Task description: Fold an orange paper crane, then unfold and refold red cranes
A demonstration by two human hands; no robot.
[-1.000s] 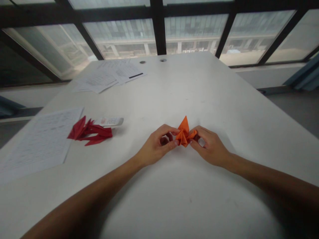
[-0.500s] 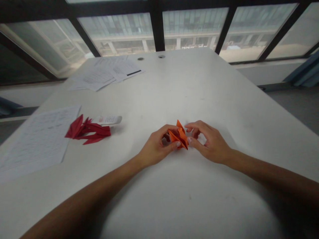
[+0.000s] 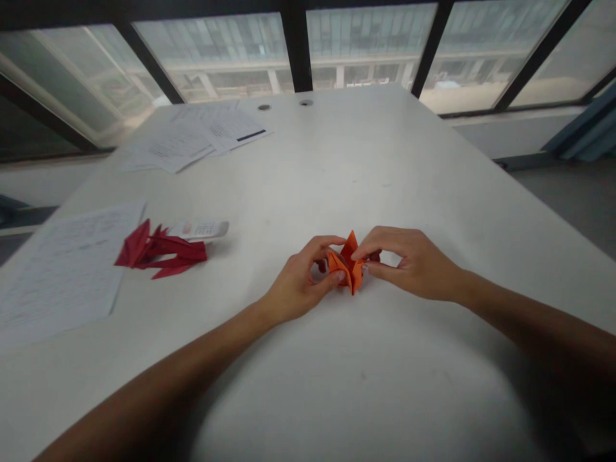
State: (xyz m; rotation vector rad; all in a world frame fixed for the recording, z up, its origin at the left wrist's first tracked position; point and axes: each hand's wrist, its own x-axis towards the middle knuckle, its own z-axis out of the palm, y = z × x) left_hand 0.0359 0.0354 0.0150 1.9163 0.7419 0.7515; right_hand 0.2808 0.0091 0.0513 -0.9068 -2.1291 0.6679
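An orange folded-paper piece [image 3: 347, 266] with pointed flaps spread apart is between my two hands, low over the table. My left hand [image 3: 305, 279] grips its left side, the thumb on the near flap and the fingers behind. On the right side, my right hand [image 3: 409, 263] pinches an edge of the same paper between thumb and forefinger. Farther left lies a dark red origami figure [image 3: 163, 250] with long folded limbs, partly on a printed sheet. A white remote control [image 3: 206, 229] lies just behind it.
The white table [image 3: 308, 378] reaches to dark-framed windows [image 3: 296, 48]. One printed sheet [image 3: 58, 263] lies at the left edge, and several overlapping papers [image 3: 187, 141] lie at the back left. Two round holes are in the far tabletop. A blue curtain [image 3: 584, 131] hangs at right.
My right hand has closed its fingers onto the orange paper's right side. The paper has turned and its flaps stand wider apart. The view has shifted slightly.
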